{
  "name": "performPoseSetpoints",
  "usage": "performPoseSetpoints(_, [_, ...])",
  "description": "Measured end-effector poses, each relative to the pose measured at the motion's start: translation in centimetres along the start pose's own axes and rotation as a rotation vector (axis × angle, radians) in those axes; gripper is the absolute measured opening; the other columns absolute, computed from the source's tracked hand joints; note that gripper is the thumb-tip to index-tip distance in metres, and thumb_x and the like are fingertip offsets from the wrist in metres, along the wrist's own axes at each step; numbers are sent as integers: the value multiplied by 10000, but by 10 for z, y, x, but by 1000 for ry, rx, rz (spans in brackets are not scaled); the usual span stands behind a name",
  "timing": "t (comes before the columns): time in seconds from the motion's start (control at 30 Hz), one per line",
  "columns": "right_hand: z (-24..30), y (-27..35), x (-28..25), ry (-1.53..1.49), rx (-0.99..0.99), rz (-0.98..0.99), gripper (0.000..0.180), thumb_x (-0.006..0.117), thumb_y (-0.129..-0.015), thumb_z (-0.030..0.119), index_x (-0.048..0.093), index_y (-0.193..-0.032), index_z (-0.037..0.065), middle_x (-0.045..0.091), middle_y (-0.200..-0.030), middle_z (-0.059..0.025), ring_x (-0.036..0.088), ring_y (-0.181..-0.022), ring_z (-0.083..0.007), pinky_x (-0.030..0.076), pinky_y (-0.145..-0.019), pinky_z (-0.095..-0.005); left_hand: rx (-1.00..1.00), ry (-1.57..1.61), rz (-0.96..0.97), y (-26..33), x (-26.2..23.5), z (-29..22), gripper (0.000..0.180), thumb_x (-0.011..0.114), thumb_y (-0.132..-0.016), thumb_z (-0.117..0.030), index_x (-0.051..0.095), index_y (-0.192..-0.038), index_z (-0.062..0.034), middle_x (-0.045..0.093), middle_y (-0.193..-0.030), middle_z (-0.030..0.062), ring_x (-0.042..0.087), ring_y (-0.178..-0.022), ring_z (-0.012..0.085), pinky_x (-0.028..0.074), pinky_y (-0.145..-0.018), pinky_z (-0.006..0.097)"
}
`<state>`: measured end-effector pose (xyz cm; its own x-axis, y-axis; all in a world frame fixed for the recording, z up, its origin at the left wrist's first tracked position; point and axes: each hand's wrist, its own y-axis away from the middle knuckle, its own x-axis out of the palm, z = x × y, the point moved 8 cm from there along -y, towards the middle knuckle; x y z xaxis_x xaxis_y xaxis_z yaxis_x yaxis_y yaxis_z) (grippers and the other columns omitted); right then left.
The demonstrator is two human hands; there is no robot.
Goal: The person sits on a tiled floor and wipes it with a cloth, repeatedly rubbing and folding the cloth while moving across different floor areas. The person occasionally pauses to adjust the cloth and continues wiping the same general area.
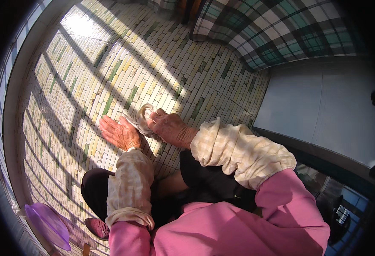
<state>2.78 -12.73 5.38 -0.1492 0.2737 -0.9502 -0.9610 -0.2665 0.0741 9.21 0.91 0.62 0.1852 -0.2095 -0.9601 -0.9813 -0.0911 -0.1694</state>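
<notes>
While I watch from the head cam, my right hand (170, 128) has its grip clamped on a twisted pale cream cloth rag (141, 119), pressing it vs. the wall of small cream and green mosaic tiles (111, 72). My left hand (120, 133) lies flat beside it, fingers apart & spread on the tiles, palm side partly up, just touching the rag's lower end, holding nothing. Rag sits between both hands, approx. mid-picture, in a patch of sunlight w/ barred shadows across the tiles. Both forearms wear cream checked sleeve covers (130, 187) over pink sleeves (238, 226). A translucent purple plastic basin (47, 224) sits lower left, well apart from the hands. A green and white checked fabric (277, 30) hangs top right, above a plain white panel (324, 106).
</notes>
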Motion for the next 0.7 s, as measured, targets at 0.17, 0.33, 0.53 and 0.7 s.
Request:
performPoseSetpoints(0.17, [-145, 46, -36, -71, 403, 87, 349, 604, -722, 101, 606, -1067, 155, 638, -895, -107, 630, -842, -306, 512, -713, -418, -7, -34, 40, -1, 7, 3, 603, 345, -941, -438, 300, -1396, -45, 231, -1469, 120, 186, -1368, 250, 155, -1105, 407])
performPoseSetpoints(0.33, [-273, 105, -69, 123, 696, 82, 290, 607, -726, 74, 612, -1015, 97, 650, -890, -151, 631, -843, -346, 504, -724, -444, -10, -81, 14, -1, 6, 6, 596, 366, -939, -433, 321, -1381, -36, 254, -1459, 125, 222, -1353, 264, 191, -1091, 429])
performPoseSetpoints(0.53, [-354, 160, -78, 354, 833, 274, 126, 567, -765, 123, 606, -849, 37, 631, -872, -205, 613, -830, -385, 483, -726, -473, 45, -61, -40, -1, 8, 6, 602, 389, -930, -447, 338, -1365, -34, 294, -1439, 139, 235, -1351, 265, 224, -1071, 447])
performPoseSetpoints(0.7, [-382, 179, -77, 370, 900, 141, 137, 552, -794, 134, 599, -868, 30, 626, -896, -227, 609, -856, -408, 482, -744, -500, 71, -68, -34, -3, 11, 8, 613, 396, -928, -450, 326, -1368, -28, 302, -1431, 146, 244, -1346, 268, 226, -1069, 461])
